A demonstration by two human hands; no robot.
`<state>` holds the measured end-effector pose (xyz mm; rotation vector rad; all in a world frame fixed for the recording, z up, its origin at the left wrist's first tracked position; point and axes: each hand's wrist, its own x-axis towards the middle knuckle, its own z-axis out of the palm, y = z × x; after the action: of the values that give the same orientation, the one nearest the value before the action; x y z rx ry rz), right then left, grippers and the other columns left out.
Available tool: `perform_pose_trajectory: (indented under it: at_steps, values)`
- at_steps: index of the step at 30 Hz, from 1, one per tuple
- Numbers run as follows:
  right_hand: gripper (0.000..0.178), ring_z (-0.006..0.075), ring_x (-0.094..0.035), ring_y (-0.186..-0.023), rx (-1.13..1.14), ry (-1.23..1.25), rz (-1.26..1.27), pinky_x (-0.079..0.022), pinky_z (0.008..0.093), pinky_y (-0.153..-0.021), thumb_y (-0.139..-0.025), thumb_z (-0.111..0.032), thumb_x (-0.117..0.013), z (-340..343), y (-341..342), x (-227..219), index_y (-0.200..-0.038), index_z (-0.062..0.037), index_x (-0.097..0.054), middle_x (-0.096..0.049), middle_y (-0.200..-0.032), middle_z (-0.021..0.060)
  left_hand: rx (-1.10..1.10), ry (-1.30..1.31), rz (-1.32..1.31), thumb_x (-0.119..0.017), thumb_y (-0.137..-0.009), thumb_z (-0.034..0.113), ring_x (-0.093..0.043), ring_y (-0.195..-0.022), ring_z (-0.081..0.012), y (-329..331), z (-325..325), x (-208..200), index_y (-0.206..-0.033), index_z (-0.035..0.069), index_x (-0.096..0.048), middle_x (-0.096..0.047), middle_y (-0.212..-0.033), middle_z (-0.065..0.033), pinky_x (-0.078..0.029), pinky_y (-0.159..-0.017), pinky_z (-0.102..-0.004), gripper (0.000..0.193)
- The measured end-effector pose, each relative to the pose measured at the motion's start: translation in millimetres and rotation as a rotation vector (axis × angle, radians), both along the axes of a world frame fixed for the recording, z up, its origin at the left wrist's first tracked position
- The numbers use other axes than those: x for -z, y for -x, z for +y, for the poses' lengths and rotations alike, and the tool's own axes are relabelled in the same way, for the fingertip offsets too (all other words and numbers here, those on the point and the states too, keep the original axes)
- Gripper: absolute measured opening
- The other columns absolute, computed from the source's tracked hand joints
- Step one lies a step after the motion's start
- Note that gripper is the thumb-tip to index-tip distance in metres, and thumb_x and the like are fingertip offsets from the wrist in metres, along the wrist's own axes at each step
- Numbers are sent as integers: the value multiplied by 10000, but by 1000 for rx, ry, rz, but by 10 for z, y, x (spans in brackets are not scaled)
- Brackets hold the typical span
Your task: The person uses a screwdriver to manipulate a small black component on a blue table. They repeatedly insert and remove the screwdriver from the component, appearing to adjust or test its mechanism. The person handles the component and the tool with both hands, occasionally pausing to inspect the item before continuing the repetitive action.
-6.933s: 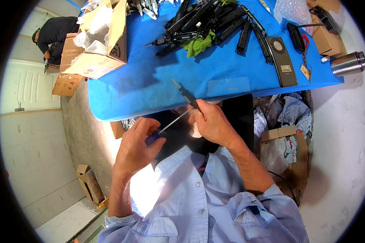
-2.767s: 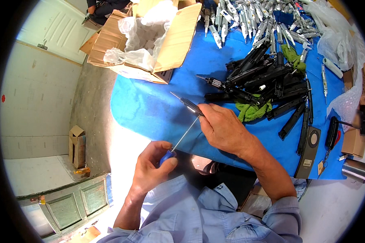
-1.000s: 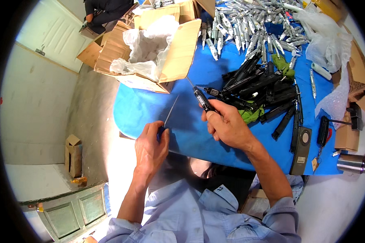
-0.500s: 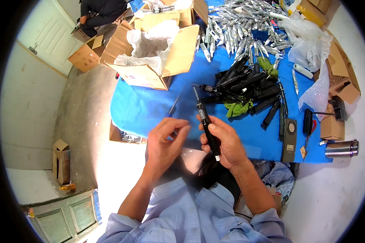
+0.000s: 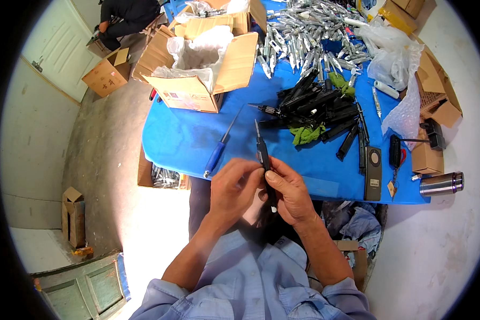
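In front of my chest, my right hand [image 5: 290, 198] holds a slim black pen-shaped tool [image 5: 262, 152] upright, its thin metal tip pointing away and a small white end toward me. The thumb and fingers of my left hand [image 5: 234, 186] are closed against the tool's left side, partly hiding its middle. A blue-handled screwdriver [image 5: 214, 159] lies on the blue tablecloth [image 5: 170, 136], left of the tool. Beyond my hands, a heap of similar black parts [image 5: 325, 112] is mixed with crumpled green cloths [image 5: 306, 135]. Another metal-tipped black tool [image 5: 266, 110] sticks out at its left edge.
Many silvery pen-like parts [image 5: 309, 37] cover the far table. An open cardboard box [image 5: 184, 98] stands far left. At right are bubble wrap [image 5: 405, 120], a grey flat device [image 5: 373, 173], keys [image 5: 392, 188] and a steel flask [image 5: 441, 184]. A person [image 5: 128, 21] sits far left.
My left hand has moved right, closing onto the black tool. The tool has turned edge-on in my right hand. The screwdriver, partly covered before, now shows fully. The view has shifted slightly.
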<state>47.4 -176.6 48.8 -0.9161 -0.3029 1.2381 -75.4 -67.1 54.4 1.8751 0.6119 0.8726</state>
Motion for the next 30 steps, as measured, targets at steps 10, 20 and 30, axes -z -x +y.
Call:
perform_pose_trajectory:
  at_steps: [10,20,30]
  values:
    - [443,97,-649,-1076,18,38,-118,-541,259,-881,-1083,-97,-611,3,-16,96,-1508,20,-566,-679,-1299,47,-33,-27,79,-681,-1015,90,-693,-834,-377,-86,-48,142,-1013,18,-670,-689,-944,-163,-543,-722,-446,73]
    - [443,114,-654,-1072,40,44,-208,-551,272,-928,-1056,-98,-680,9,-103,78,-1470,38,-603,-698,-1277,70,-40,-129,60,-613,-1071,94,-584,-669,-321,-208,-40,212,-939,-12,-572,-608,-804,-172,-469,-619,-421,175]
    - [354,105,-655,-998,33,32,-75,-566,270,-811,-1081,-116,-615,101,-138,90,-1401,34,-629,-696,-1168,49,-15,-197,232,-613,-1038,150,-657,-857,-378,-251,47,247,-1018,41,-659,-620,-935,-144,-520,-706,-482,120]
